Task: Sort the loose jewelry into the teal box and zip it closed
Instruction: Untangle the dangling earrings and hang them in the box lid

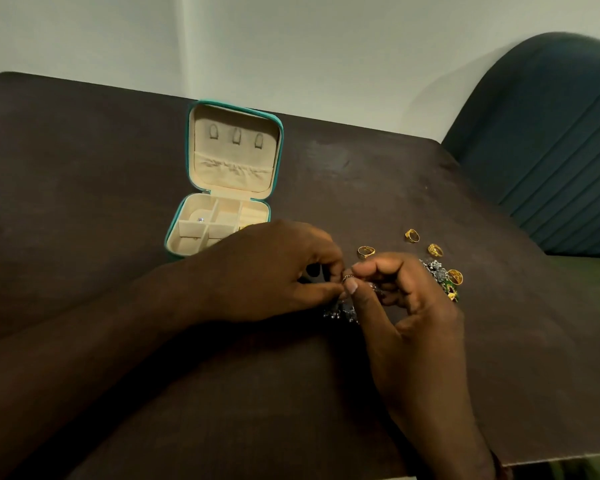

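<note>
The teal box (174,233) lies open on the dark table, its cream lid upright and cream compartments showing. One small clear stone (201,220) sits in a left compartment. My left hand (274,271) and my right hand (406,306) meet just right of the box, both pinching a silver piece of jewelry (347,279) whose dangling beads (340,315) hang below the fingers. Several gold rings lie loose to the right: one (365,251) beside my right hand, one (412,235) farther back, one (435,250) further right. A silver and green ornament (442,275) peeks out behind my right hand.
The dark brown table (84,188) ends at a front edge on the lower right. A teal padded chair (551,150) stands at the table's right side. A pale wall runs behind the table.
</note>
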